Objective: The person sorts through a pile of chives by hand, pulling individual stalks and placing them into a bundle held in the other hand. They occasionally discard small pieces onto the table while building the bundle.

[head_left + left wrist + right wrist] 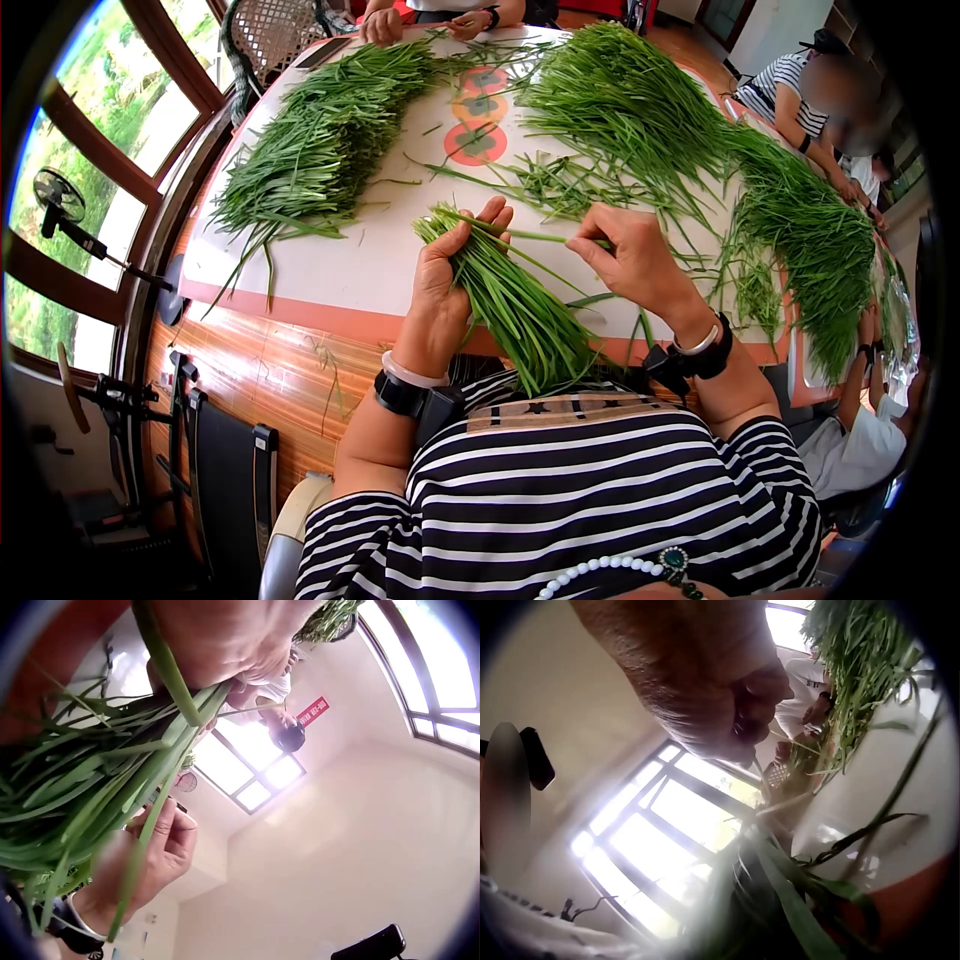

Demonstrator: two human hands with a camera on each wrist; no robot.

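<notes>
A bundle of garlic chives (510,300) is gripped in the left hand (445,290). Its long, flat, green leaves lie packed side by side, slanting from the cut ends at 11 o'clock, just past the fingers (478,222), down to loose tips at 5 o'clock that hang over the near edge of the bench (330,270). One single chive stalk (535,236) runs from the bundle's top toward 3 o'clock, pinched in the right hand (635,265).
</notes>
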